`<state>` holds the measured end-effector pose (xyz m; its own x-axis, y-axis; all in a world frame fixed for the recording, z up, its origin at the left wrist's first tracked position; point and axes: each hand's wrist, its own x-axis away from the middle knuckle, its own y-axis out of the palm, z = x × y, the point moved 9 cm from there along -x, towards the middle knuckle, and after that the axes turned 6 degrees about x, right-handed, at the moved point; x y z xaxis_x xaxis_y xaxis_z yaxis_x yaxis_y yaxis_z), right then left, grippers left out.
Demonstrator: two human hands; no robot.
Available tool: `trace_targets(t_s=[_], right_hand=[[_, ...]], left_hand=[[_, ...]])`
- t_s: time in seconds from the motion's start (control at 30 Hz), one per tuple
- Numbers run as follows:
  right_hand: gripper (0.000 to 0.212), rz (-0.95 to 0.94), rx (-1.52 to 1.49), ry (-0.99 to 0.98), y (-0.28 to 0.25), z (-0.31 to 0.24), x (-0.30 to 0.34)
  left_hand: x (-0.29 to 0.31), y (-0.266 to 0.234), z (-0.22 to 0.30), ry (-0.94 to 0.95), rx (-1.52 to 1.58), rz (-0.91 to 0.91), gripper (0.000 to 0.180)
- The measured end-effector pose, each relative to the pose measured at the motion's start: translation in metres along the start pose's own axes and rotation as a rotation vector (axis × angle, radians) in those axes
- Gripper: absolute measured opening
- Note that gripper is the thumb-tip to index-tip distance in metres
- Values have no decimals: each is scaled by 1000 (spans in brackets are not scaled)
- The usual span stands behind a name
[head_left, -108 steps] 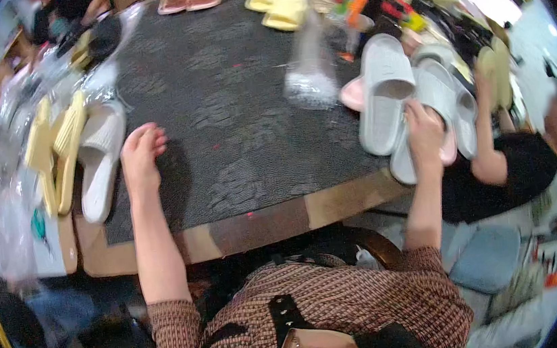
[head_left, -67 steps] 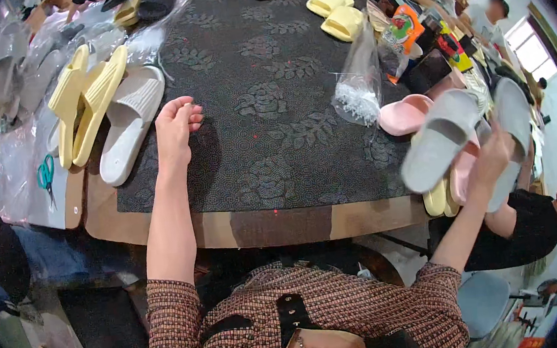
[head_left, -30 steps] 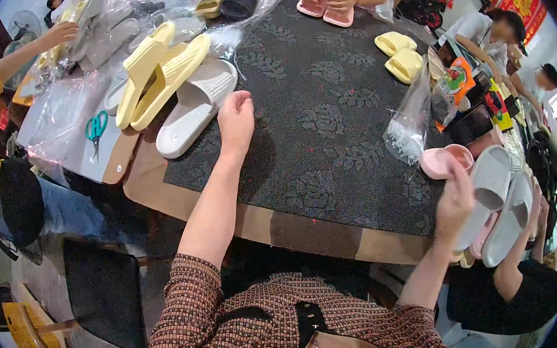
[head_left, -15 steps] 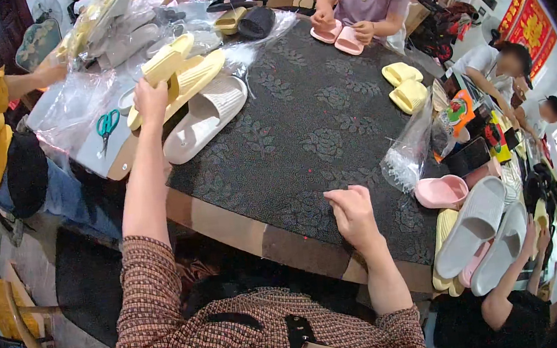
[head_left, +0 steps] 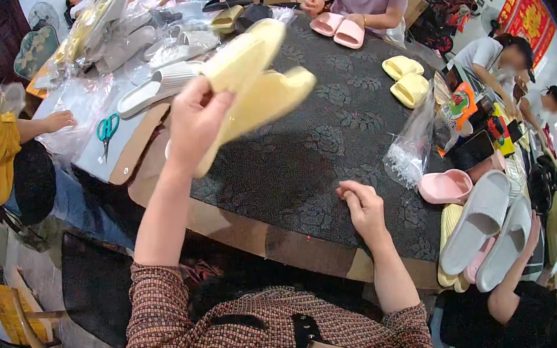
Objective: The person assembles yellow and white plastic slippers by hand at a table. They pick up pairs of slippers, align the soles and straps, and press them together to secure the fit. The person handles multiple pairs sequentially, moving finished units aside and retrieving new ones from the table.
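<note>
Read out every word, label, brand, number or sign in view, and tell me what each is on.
Red wall banner: yellow writing, which I won't copy out.
Orange-and-green plastic packet: markings too small to read.
Yellow, red and black package: markings too small to read.
Yellow slippers in the left hand: blurred; no lettering can be made out.

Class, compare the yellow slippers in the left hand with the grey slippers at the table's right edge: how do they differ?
The left hand holds the yellow slippers aloft; the grey slippers lie on other slippers. The yellow slippers look blurred; the grey slippers look sharp. Both are pairs.
</note>
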<state>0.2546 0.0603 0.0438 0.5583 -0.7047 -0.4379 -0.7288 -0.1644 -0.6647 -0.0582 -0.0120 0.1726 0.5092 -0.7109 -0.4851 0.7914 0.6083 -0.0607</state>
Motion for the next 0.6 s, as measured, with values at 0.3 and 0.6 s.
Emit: trace_targets(t_s=[0.3,0.6], right_hand=[[47,-7,-994,486,-5,12,-11],[50,121,-911,302,-32,1,-32]], left_hand=[[57,84,11,-156,499,-193,30],[64,70,29,57,148,-165,24]])
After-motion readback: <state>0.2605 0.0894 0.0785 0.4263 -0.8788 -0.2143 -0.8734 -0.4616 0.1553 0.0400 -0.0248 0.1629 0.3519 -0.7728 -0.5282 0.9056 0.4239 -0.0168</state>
